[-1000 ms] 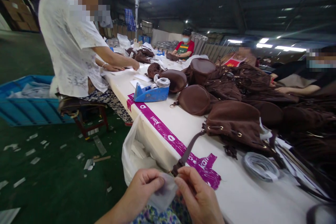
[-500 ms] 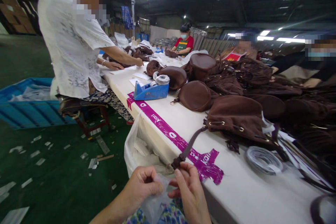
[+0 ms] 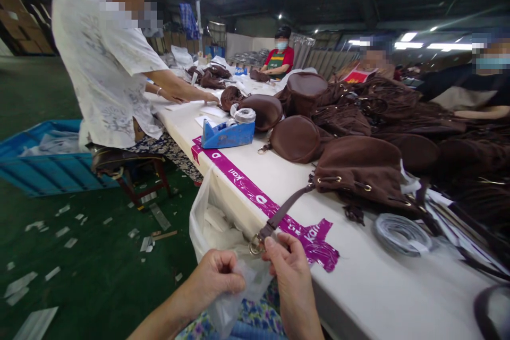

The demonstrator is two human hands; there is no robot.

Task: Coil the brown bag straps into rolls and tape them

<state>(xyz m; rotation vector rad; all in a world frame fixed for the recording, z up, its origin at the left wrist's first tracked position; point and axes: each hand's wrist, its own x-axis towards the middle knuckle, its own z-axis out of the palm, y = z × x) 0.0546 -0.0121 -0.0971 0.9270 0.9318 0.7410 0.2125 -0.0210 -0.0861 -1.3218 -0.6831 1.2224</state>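
My left hand [image 3: 213, 279] is closed in a pinch on a small clear plastic wrapper [image 3: 239, 289] that hangs below it. My right hand [image 3: 289, 273] pinches the metal clasp [image 3: 257, 246] at the end of a brown strap [image 3: 285, 211]. The strap runs up across the white table [image 3: 366, 287] to a brown suede bag [image 3: 360, 170]. Both hands sit at the table's near edge, almost touching each other.
A purple tape strip [image 3: 255, 199] runs along the table edge. A white plastic bag [image 3: 211, 223] hangs off it. A blue tape dispenser [image 3: 227, 133], a tape coil [image 3: 400, 234] and many brown bags [image 3: 298, 138] lie beyond. A seated person in white [image 3: 107, 64] works at left, others at far right.
The plastic wrapper has come off the strap end, so the metal clasp now shows bare. My left hand has drawn the wrapper down and left; my right hand stays on the clasp.
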